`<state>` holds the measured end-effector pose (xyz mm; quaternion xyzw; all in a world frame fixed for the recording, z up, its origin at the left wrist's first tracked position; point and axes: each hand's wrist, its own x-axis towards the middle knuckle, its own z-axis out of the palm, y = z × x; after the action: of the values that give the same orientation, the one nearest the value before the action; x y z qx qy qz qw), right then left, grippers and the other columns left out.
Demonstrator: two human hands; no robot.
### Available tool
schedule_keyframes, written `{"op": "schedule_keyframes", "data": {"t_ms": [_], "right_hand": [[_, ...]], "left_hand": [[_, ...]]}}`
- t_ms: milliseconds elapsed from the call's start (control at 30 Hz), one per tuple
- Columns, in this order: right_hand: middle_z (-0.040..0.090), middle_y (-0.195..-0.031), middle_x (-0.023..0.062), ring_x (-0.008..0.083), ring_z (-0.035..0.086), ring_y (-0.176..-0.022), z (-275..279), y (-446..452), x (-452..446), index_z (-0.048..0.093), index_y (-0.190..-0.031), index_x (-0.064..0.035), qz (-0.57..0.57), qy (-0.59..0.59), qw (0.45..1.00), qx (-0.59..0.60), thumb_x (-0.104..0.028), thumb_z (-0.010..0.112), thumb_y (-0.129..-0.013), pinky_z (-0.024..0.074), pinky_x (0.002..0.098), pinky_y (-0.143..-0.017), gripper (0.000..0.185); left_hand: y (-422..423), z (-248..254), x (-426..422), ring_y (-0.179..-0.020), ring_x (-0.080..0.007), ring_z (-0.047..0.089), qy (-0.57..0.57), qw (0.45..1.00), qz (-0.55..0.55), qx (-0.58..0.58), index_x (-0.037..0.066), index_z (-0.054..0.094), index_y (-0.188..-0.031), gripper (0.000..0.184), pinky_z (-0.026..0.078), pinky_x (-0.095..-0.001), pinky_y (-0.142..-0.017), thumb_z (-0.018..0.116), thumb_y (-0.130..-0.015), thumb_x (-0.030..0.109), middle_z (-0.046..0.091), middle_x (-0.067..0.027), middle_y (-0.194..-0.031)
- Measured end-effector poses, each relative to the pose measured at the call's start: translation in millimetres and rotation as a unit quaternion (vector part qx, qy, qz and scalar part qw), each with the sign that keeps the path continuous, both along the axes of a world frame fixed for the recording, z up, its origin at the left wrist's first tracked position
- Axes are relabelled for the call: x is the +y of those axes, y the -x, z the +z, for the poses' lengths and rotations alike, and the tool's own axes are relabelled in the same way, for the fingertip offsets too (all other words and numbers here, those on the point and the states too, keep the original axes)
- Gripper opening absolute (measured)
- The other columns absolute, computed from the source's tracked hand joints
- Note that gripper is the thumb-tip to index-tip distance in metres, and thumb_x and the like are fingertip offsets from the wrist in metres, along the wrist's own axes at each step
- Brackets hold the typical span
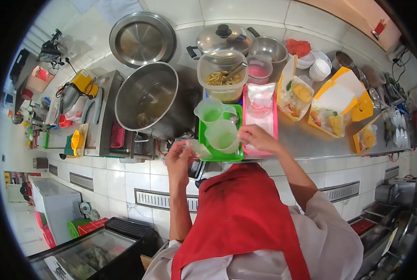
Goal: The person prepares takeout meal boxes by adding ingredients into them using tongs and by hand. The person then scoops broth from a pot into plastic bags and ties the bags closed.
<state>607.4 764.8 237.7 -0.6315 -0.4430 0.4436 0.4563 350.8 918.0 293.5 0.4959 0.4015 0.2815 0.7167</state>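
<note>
My right hand point(257, 139) is closed at the handle side of a translucent plastic measuring jug point(221, 136), over the front of a green tray point(211, 157). To the left, my left hand point(178, 156) pinches a small clear plastic bag point(200, 150) close to the jug. A second translucent jug point(211, 111) sits on the tray just behind the first. Beside it lies a pink-rimmed tray point(251, 150) with a clear bag of pinkish contents point(260, 101) on it. What the front jug contains is hard to make out.
A large steel stockpot point(146, 100) of liquid stands left. Behind the trays are a tub of yellowish pieces point(222, 79) with a utensil and a lidded pan point(224, 38). Yellow food boxes point(327, 119) line the right counter. Behind me is a glass-topped case point(87, 254).
</note>
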Motion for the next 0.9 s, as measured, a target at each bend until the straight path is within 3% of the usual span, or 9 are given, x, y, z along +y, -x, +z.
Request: {"op": "schedule_keyframes", "data": {"t_ms": [100, 133, 233, 333, 433, 533, 633, 800, 900], "right_hand": [[0.052, -0.068, 0.0076, 0.0188, 0.049, -0.062, -14, 31, 5, 0.055, -0.084, 0.0006, -0.027, -0.019, 0.998, -0.045, -0.014, 0.051, -0.099, 0.0447, 0.0326, -0.062, 0.022], [0.056, -0.069, 0.0096, 0.0215, 0.054, -0.063, -22, 37, 7, 0.058, -0.086, 0.0015, -0.050, -0.008, 0.998, -0.045, -0.014, 0.054, -0.098, 0.0470, 0.0335, -0.065, 0.020], [0.062, -0.073, 0.0125, 0.0247, 0.061, -0.067, -37, 57, 8, 0.062, -0.089, 0.0015, -0.174, -0.158, 0.920, -0.315, -0.013, 0.057, -0.096, 0.0491, 0.0356, -0.067, 0.017], [0.066, -0.087, 0.0114, 0.0200, 0.063, -0.076, 24, 82, 0, 0.064, -0.097, 0.0008, -0.263, -0.174, 0.882, -0.349, -0.013, 0.063, -0.095, 0.0501, 0.0340, -0.070, 0.014], [0.068, -0.079, 0.0122, 0.0219, 0.066, -0.069, 72, 113, -12, 0.065, -0.096, 0.0035, -0.179, -0.131, 0.972, -0.074, -0.017, 0.066, -0.094, 0.0506, 0.0350, -0.064, 0.021], [0.068, -0.079, 0.0095, 0.0145, 0.064, -0.069, 86, 128, -24, 0.065, -0.094, 0.0043, -0.150, -0.054, 0.982, 0.097, -0.020, 0.069, -0.092, 0.0506, 0.0322, -0.064, 0.025], [0.067, -0.078, 0.0077, 0.0096, 0.060, -0.069, 82, 119, -56, 0.064, -0.093, 0.0043, -0.229, 0.007, 0.972, 0.046, -0.019, 0.070, -0.091, 0.0503, 0.0297, -0.064, 0.024], [0.066, -0.076, 0.0083, 0.0139, 0.065, -0.067, 74, 85, -106, 0.062, -0.089, 0.0016, -0.352, 0.023, 0.932, -0.080, -0.015, 0.068, -0.089, 0.0511, 0.0301, -0.061, 0.018], [0.066, -0.076, 0.0080, 0.0137, 0.064, -0.064, 74, 53, -120, 0.061, -0.090, 0.0006, -0.369, 0.079, 0.926, -0.013, -0.014, 0.067, -0.090, 0.0524, 0.0292, -0.059, 0.016]], "left_hand": [[15, 11, 7, -0.066, -0.0134, 0.064, -0.034, 0.999, 0.026, 0.014, 0.001, 0.064, -0.108, 0.013, 0.058, -0.0297, -0.067, 0.062, -0.096, 0.008, 0.064, -0.0053, -0.080], [18, 18, 8, -0.066, -0.0122, 0.063, -0.047, 0.998, 0.021, 0.023, 0.001, 0.064, -0.108, 0.013, 0.059, -0.0295, -0.067, 0.061, -0.097, 0.008, 0.063, -0.0044, -0.079], [26, 29, 7, -0.068, -0.0097, 0.061, -0.057, 0.998, 0.018, 0.034, 0.003, 0.064, -0.108, 0.014, 0.058, -0.0287, -0.068, 0.062, -0.099, 0.014, 0.061, -0.0014, -0.080], [26, 45, -5, -0.068, -0.0096, 0.060, -0.055, 0.998, 0.012, 0.023, 0.003, 0.063, -0.106, 0.013, 0.058, -0.0287, -0.069, 0.060, -0.100, 0.014, 0.061, -0.0020, -0.082], [16, 53, -28, -0.073, -0.0106, 0.063, -0.041, 0.999, -0.011, -0.011, 0.002, 0.063, -0.108, 0.012, 0.060, -0.0294, -0.068, 0.059, -0.099, 0.010, 0.062, -0.0027, -0.082], [0, 49, -56, -0.068, -0.0117, 0.065, -0.010, 0.996, -0.091, -0.024, 0.002, 0.064, -0.108, 0.012, 0.061, -0.0290, -0.065, 0.060, -0.099, 0.010, 0.063, -0.0041, -0.086], [-26, 44, -91, -0.066, -0.0122, 0.066, 0.035, 0.987, -0.150, -0.049, 0.002, 0.064, -0.108, 0.012, 0.061, -0.0289, -0.065, 0.060, -0.099, 0.008, 0.062, -0.0034, -0.085], [-83, 14, -134, -0.071, -0.0104, 0.066, 0.020, 0.978, -0.195, -0.070, 0.001, 0.065, -0.103, 0.010, 0.060, -0.0309, -0.066, 0.062, -0.098, 0.009, 0.060, -0.0027, -0.076], [-113, 6, -139, -0.071, -0.0102, 0.065, -0.016, 0.979, -0.195, -0.057, 0.000, 0.065, -0.103, 0.010, 0.059, -0.0293, -0.065, 0.062, -0.098, 0.009, 0.059, -0.0014, -0.074]]}}
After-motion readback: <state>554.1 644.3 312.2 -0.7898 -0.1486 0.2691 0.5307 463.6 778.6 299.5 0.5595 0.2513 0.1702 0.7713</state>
